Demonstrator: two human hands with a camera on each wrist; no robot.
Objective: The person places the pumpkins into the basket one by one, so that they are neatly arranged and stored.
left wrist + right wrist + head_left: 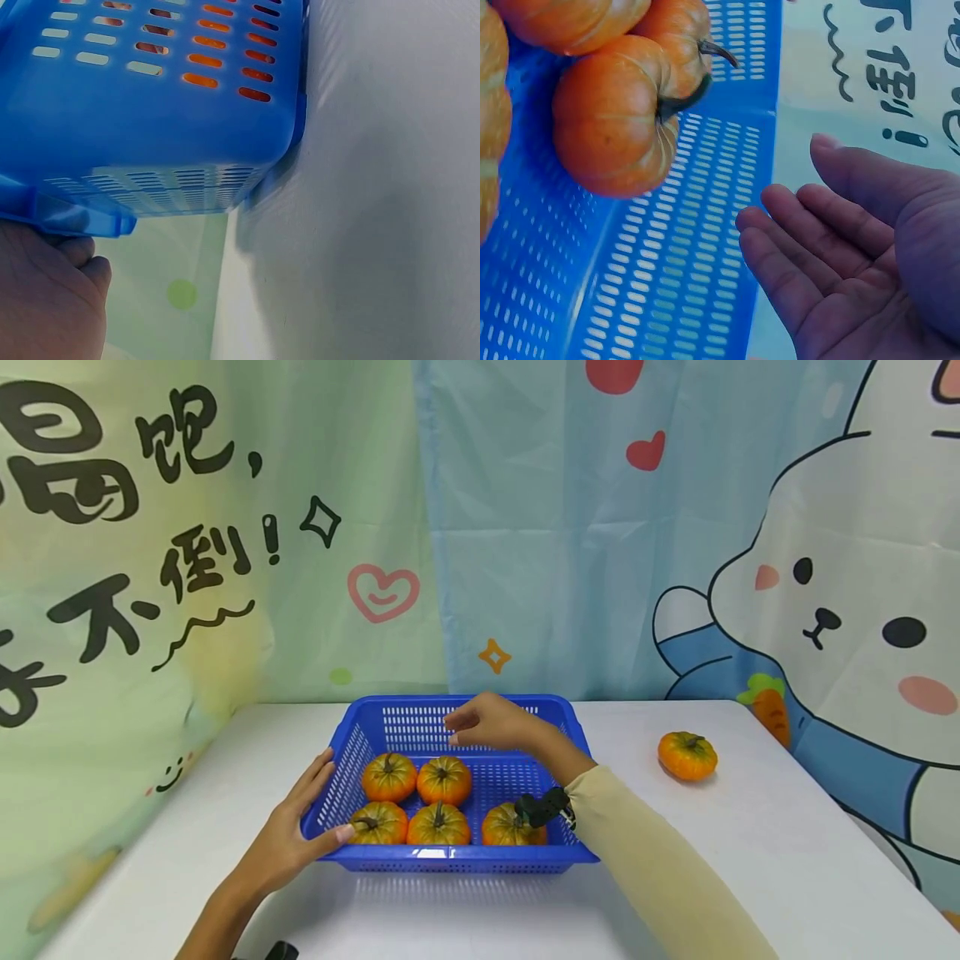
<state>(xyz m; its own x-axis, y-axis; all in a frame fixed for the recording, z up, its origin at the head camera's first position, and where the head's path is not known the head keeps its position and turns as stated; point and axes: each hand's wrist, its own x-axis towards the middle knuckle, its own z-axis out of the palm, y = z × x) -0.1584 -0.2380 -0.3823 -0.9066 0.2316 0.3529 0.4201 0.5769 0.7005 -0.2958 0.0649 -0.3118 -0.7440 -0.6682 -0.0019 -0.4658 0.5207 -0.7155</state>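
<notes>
A blue plastic basket (450, 857) with slotted walls stands on the table, holding several small orange-green pumpkins (438, 823). My left hand (288, 835) holds its left rim, thumb over the front left corner beside a pumpkin and fingers along the outside. In the left wrist view, part of the left hand (49, 292) shows under the rim. Over the back of the basket is my right hand (495, 723), its fingers loosely bent. The right wrist view shows that palm (855, 300) empty, with thumb and fingers apart, near the basket's wall (682, 247).
Another pumpkin (687, 756) sits on the white table (637, 827) to the right of the basket. Behind the table hangs a printed curtain (525, 568) with a cartoon character and lettering. A dark wrist device (543, 807) on the right arm overlaps the front right pumpkin in the head view.
</notes>
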